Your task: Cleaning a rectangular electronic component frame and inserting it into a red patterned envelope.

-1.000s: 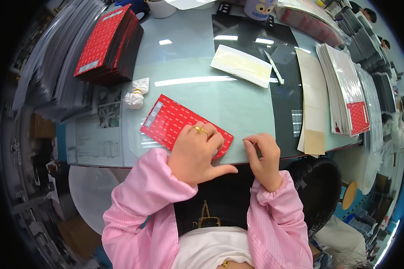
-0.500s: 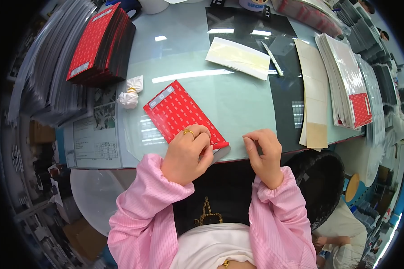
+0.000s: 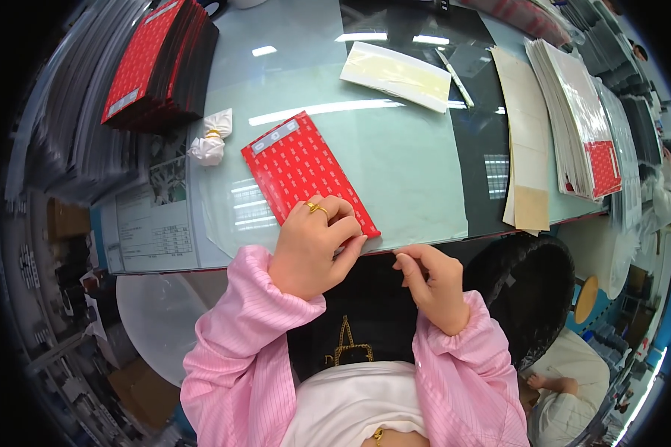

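A red, white-patterned flat panel (image 3: pixel 306 167) with a pale label strip at its far end lies slanted on the table. My left hand (image 3: pixel 317 242), wearing a gold ring, is on its near end, thumb and fingers closed at the edge. To the right, my right hand (image 3: pixel 434 287) is held just past the table's front edge, apart from the panel. Its thumb and forefinger are pinched together; whatever may be between them is too small to make out.
A stack of red panels (image 3: pixel 153 67) stands at the far left beside grey sheets (image 3: pixel 74 112). A crumpled white bundle (image 3: pixel 210 138), a pale yellow-white pad (image 3: pixel 395 77), a white pen-like tool (image 3: pixel 455 78), beige card strips (image 3: pixel 525 141) and stacked white sheets (image 3: pixel 574 119) lie around. A black-lined bin (image 3: pixel 533 298) is below right.
My right hand has moved down toward me, off the table's edge. The panel has turned slightly, and the raised flap at its near corner no longer shows. My left hand stays on it.
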Demonstrator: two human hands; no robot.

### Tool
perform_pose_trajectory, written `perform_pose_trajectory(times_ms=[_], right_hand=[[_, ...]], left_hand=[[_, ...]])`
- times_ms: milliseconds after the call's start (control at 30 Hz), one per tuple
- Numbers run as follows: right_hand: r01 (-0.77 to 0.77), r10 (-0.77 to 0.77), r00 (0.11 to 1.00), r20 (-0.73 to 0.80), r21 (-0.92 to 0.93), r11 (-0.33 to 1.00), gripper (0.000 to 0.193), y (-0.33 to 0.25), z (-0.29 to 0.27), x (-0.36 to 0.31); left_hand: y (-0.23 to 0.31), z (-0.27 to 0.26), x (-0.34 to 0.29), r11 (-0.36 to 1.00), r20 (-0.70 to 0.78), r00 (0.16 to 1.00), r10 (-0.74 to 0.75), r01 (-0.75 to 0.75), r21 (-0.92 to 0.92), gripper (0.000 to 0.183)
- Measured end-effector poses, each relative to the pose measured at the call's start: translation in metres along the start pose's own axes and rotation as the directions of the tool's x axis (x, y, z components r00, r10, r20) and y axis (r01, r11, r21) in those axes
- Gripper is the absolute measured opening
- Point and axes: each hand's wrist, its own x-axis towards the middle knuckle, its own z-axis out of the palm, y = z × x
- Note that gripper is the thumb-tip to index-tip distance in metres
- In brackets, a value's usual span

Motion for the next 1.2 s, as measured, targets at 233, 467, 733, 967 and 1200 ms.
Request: perform_pose_trajectory(times_ms=[233, 467, 733, 967, 1200], right_hand=[[-0.185, 0.147, 0.973, 0.177, 0.219, 0.958, 0.017, -0.001, 0.017, -0.003], [-0.153, 0.127, 0.982, 0.137, 0.203, 0.967, 0.01, -0.003, 0.028, 0.001], [-0.141, 0.096, 0.983, 0.155, 0.313, 0.939, 0.008, 0.004, 0.022, -0.001], [-0.182, 0.071, 0.969, 0.237, 0.491, 0.852, 0.013, -0.003, 0.013, 0.003], [-0.093, 0.034, 0.991, 0.127, 0.498, 0.862, 0.013, -0.004, 0.017, 0.006]], left_hand=[[-0.001, -0.006, -0.01, 0.995, 0.03, 0.998, 0.062, -0.06, -0.078, 0.012], [-0.004, -0.008, -0.01, 0.991, 0.045, 0.995, 0.086, -0.081, -0.108, 0.012], [0.0, -0.013, -0.01, 0.977, 0.034, 0.997, 0.072, -0.064, -0.201, 0.012], [0.004, -0.013, -0.01, 0.957, -0.017, 0.999, 0.039, -0.043, -0.287, 0.012], [0.007, -0.019, -0.008, 0.945, 0.008, 0.999, 0.04, -0.035, -0.325, 0.011]])
